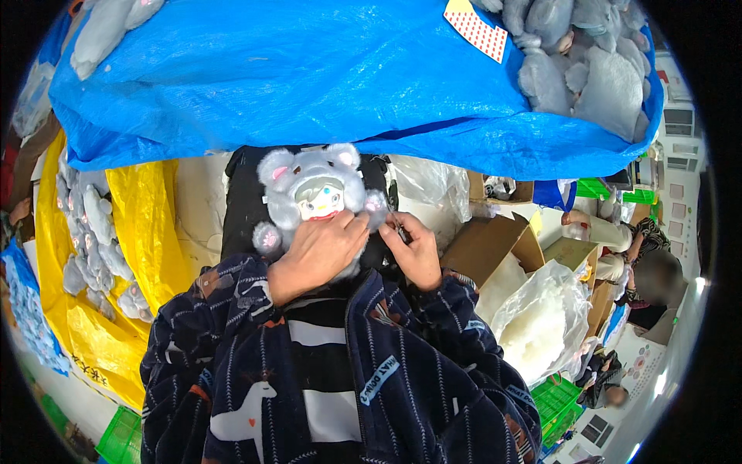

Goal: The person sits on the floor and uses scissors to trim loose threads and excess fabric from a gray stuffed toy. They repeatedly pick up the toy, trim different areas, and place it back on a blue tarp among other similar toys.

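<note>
1. I see the left hand (318, 251) closed around the body of a grey plush doll (313, 197), fingers wrapped over its front just under the doll's painted face.
2. The doll sits upright, close in front of the chest, against a black surface (243, 201).
3. The right hand (417, 251) is curled tight beside the doll's right paw, pinching something small and thin; I cannot tell what it is.
4. Above, a blue tarp bag (309, 77) holds more grey plush toys (587, 69).
5. At left, a yellow bag (147, 224) holds further grey toys.
6. At right lie a cardboard box (491, 243) and a clear bag of white stuffing (541, 325).
</note>
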A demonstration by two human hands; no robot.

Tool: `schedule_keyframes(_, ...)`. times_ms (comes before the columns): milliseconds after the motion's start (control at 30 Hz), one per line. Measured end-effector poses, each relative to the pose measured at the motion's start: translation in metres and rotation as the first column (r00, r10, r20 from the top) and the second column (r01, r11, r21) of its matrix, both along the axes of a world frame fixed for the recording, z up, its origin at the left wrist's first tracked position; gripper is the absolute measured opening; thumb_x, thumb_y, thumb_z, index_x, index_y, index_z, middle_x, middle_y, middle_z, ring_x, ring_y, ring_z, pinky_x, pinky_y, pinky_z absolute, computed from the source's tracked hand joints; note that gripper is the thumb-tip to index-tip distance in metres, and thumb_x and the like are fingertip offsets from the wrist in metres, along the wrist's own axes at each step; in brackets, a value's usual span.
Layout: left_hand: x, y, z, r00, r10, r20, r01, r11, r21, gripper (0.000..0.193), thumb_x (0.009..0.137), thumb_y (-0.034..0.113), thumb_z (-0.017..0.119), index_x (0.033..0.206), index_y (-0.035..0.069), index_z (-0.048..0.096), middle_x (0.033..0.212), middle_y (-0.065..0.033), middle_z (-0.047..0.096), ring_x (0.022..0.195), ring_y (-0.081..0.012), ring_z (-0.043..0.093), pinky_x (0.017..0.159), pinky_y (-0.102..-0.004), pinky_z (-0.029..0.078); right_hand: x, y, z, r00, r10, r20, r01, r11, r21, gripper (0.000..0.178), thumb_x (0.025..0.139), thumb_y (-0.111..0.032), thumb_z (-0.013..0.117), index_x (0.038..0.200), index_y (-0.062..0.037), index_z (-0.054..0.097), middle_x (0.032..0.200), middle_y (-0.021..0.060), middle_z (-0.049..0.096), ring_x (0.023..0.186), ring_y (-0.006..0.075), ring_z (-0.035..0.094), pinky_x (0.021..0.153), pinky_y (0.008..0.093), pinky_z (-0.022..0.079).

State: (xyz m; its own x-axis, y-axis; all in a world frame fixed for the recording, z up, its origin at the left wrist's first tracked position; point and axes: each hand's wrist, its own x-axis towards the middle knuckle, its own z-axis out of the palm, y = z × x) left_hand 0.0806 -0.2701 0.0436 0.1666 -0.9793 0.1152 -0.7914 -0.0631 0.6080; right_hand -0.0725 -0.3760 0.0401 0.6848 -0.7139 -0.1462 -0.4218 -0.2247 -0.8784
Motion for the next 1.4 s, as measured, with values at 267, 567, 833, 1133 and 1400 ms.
schedule_keyframes(267,0.000,-0.001,-0.003,1.000,-0.028,0.001,0.028,0.989,-0.148,0.034,0.074,0.010,0.061,0.107,0.004,0.056,0.106,-0.0098,0.055,0.082,-0.0249,0.061,0.064,-0.0329,0.050,-0.008,-0.008,0.002,0.992,-0.029,-0.124,-0.012,0.948,-0.319,0.030,0.084,-0.024,0.060,0.105,-0.0028,0.059,0.085,0.0151,0.059,0.073,0.0329,0.059,0.062,0.0363,0.047)
schedule_keyframes(567,0.000,-0.001,-0.007,0.997,-0.039,0.064,0.043,0.997,-0.063,0.040,0.071,0.010,0.063,0.111,0.011,0.059,0.115,-0.0060,0.055,0.079,-0.0208,0.063,0.064,-0.0312,0.051,-0.010,-0.013,-0.007,0.993,-0.006,-0.122,-0.028,0.962,-0.271,0.031,0.082,-0.021,0.062,0.105,-0.0012,0.059,0.082,0.0151,0.058,0.070,0.0313,0.059,0.061,0.0356,0.047)
schedule_keyframes(833,0.000,-0.001,-0.005,0.993,-0.054,0.107,0.060,0.997,-0.056,0.039,0.071,0.009,0.063,0.110,0.011,0.060,0.116,-0.0058,0.054,0.081,-0.0196,0.062,0.066,-0.0298,0.051,0.007,-0.022,-0.008,0.998,0.064,-0.014,-0.066,0.964,-0.256,0.032,0.080,-0.016,0.064,0.106,-0.0001,0.058,0.081,0.0138,0.058,0.066,0.0296,0.059,0.058,0.0344,0.046)
schedule_keyframes(1133,0.001,-0.002,-0.004,0.992,-0.060,0.115,0.069,0.995,-0.076,0.039,0.071,0.008,0.062,0.110,0.011,0.060,0.115,-0.0064,0.055,0.083,-0.0203,0.062,0.067,-0.0304,0.051,0.007,-0.044,0.016,0.940,0.236,-0.245,-0.330,0.810,-0.485,0.032,0.077,-0.021,0.066,0.104,-0.0050,0.060,0.081,0.0098,0.056,0.067,0.0282,0.059,0.054,0.0368,0.047)
schedule_keyframes(1400,0.001,0.000,-0.002,0.993,-0.075,0.092,0.080,0.995,-0.059,0.035,0.074,0.008,0.055,0.109,0.006,0.059,0.117,-0.0095,0.052,0.089,-0.0235,0.059,0.069,-0.0321,0.049,0.024,-0.048,0.037,0.862,0.269,-0.430,-0.495,0.631,-0.597,0.029,0.076,-0.019,0.066,0.102,-0.0072,0.061,0.080,0.0067,0.054,0.070,0.0242,0.059,0.056,0.0345,0.049)
